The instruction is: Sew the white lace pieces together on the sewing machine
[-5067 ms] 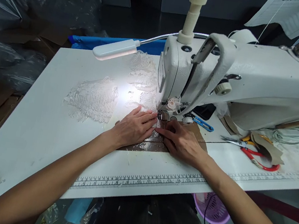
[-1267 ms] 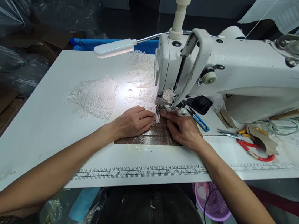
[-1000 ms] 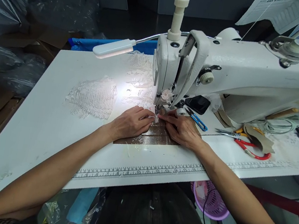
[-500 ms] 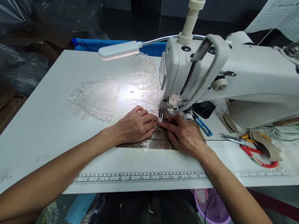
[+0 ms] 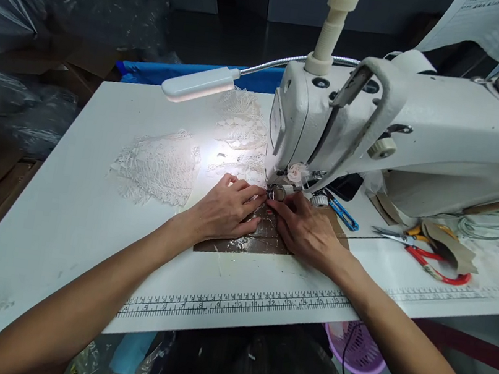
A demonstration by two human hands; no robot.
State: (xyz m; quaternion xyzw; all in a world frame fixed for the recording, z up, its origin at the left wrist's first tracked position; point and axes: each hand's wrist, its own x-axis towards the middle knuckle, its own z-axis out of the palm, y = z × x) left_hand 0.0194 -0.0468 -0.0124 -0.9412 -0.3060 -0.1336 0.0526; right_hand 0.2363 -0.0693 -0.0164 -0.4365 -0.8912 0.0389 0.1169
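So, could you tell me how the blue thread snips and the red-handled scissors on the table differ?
The blue thread snips are small and lie close to the needle, just beyond the right hand. The red-handled scissors are larger and lie farther right, partly under tan scraps. The snips have straight blue grips; the scissors have red loop handles. Both lie flat, untouched, on the white table.

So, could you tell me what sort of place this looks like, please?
Most likely a garment sewing workshop: an industrial sewing machine on a white table with a ruler strip, lace pieces under a gooseneck lamp, and red-handled scissors.
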